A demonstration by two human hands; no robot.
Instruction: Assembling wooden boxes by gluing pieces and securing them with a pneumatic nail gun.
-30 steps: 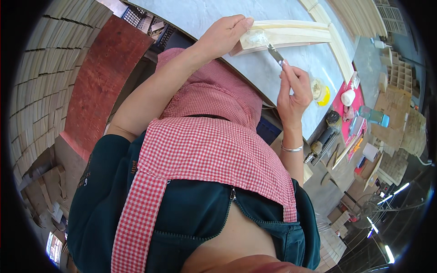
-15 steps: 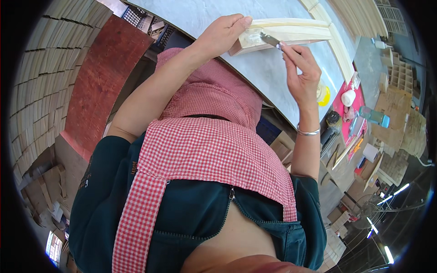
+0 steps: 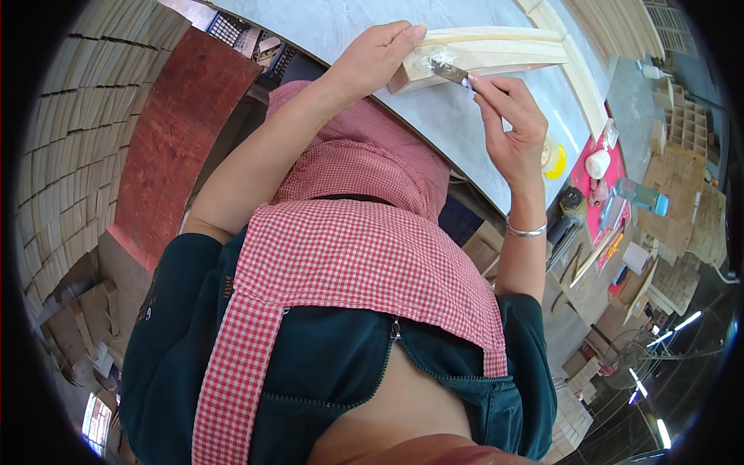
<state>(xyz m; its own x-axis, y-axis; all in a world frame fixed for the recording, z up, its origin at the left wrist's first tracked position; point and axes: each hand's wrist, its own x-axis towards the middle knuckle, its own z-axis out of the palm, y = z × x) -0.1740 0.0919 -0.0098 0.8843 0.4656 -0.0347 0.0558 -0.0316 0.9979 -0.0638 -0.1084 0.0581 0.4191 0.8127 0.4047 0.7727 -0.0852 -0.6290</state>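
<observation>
A pale wooden frame [image 3: 504, 50] lies on a grey-white worktable [image 3: 364, 19]. My left hand [image 3: 376, 58] grips the frame's near corner and holds it down. My right hand [image 3: 508, 124] pinches the handle of a small putty knife [image 3: 451, 73]. The metal blade rests flat on the frame's corner, where a smear of whitish filler shows. A silver bangle sits on my right wrist. My red checked apron and dark green top fill the lower part of the view.
A yellow tub [image 3: 553, 159] sits at the table's edge by my right hand. Beyond it lie a red mat [image 3: 601, 194] with a white bottle, a clear bottle with a blue cap [image 3: 642, 194], and cardboard pieces. Stacked wooden slats [image 3: 70, 155] and a red board [image 3: 182, 132] stand to the left.
My right hand has lifted from near the yellow tub up to the frame, bringing the putty knife blade onto the corner. My left hand has stayed on the frame.
</observation>
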